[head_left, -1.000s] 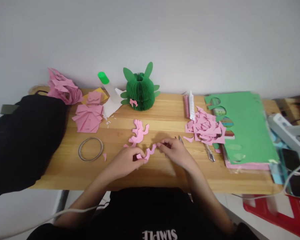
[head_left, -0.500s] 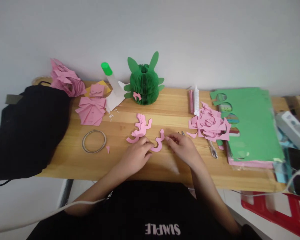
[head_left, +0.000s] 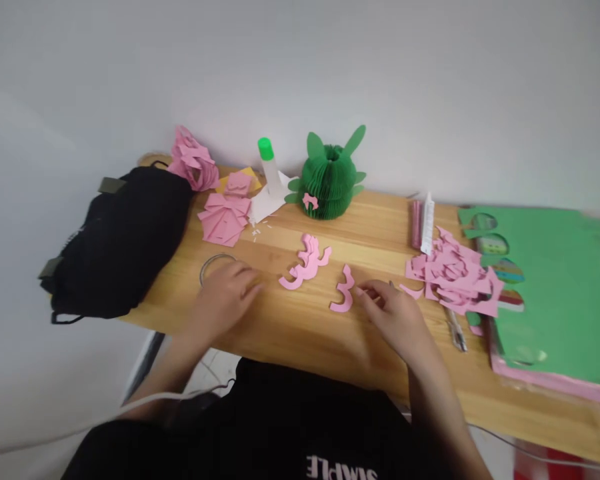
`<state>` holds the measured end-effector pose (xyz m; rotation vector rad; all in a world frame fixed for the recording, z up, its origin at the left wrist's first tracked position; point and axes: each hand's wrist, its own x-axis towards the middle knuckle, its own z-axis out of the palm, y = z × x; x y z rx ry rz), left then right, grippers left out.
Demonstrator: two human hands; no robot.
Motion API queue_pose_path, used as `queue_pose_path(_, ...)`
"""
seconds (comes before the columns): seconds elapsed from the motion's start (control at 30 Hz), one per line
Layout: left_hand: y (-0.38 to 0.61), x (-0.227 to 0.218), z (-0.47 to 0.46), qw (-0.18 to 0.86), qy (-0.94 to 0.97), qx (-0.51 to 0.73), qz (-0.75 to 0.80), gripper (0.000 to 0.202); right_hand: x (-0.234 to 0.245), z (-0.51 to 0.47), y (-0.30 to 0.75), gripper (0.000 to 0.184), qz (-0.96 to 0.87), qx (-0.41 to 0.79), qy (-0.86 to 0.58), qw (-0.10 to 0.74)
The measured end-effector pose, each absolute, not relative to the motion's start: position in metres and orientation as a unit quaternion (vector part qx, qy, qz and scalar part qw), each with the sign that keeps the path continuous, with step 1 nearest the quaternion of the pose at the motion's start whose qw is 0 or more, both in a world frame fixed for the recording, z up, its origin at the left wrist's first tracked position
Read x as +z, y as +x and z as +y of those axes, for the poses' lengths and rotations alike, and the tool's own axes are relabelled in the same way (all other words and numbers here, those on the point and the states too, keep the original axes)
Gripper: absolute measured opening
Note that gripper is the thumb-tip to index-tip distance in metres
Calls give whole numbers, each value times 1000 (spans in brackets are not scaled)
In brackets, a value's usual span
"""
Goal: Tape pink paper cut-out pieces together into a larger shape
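Observation:
My left hand (head_left: 227,297) is slightly blurred, fingers apart, and hovers over or rests on a roll of tape (head_left: 211,264). It covers most of the roll, and I see nothing held. My right hand (head_left: 393,315) is loosely curled with thumb and index finger apart, just right of a wavy pink paper piece (head_left: 347,293) lying flat. A dark tip, perhaps of scissors, shows beside its knuckles; the rest is hidden. Left of the single piece lie several overlapping wavy pink paper pieces (head_left: 307,260).
A green paper cactus (head_left: 329,183) with a small pink bow stands at the back. Nearby are a glue stick (head_left: 270,163), folded pink paper (head_left: 225,220) and a black bag (head_left: 125,243). Rightward lie pink scraps (head_left: 460,273), a white tube (head_left: 427,223), a pen (head_left: 457,330) and green sheets (head_left: 555,293).
My left hand has left the wavy pink pieces and moved left to the tape roll. My right hand stays beside the single piece. The camera view has turned left.

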<state>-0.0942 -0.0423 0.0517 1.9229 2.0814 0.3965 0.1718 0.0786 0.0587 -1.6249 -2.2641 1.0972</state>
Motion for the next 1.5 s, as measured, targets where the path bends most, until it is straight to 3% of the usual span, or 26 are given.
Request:
queue_pose_path(0.13, -142, 50, -73, 135, 633, 89, 757, 17, 59, 71, 158, 23, -771, 411, -485, 44)
queue_pose_path(0.33, -135, 46, -83, 153, 609, 136, 766, 22, 64, 56, 140, 21, -804, 426, -414, 30)
queue_pose_path(0.4, -120, 55, -79, 182, 586, 195, 766, 22, 67, 52, 138, 20, -803, 451, -384, 70)
queue_pose_path(0.53, -78, 78, -57, 337, 439, 453, 699, 15, 77, 45, 138, 20, -778, 484, -338, 216)
queue_pose_path(0.63, -51, 90, -38, 412, 417, 523, 619, 10, 86, 43, 140, 35, -783, 427, -320, 319)
queue_pose_path(0.77, -31, 96, -22, 445, 455, 518, 572, 5, 97, 45, 146, 46, -823, 328, -313, 343)
queue_pose_path(1.03, -13, 98, -14, 420, 485, 505, 577, 6, 101, 47, 156, 25, -842, 208, -285, 408)
queue_pose_path(1.3, -6, 105, -9, 482, 434, 516, 560, 24, 100, 46, 158, 21, -814, 270, -301, 418)
queue_pose_path(1.5, -4, 102, -7, 481, 418, 501, 586, 30, 89, 51, 174, 12, -782, 248, -417, 391)
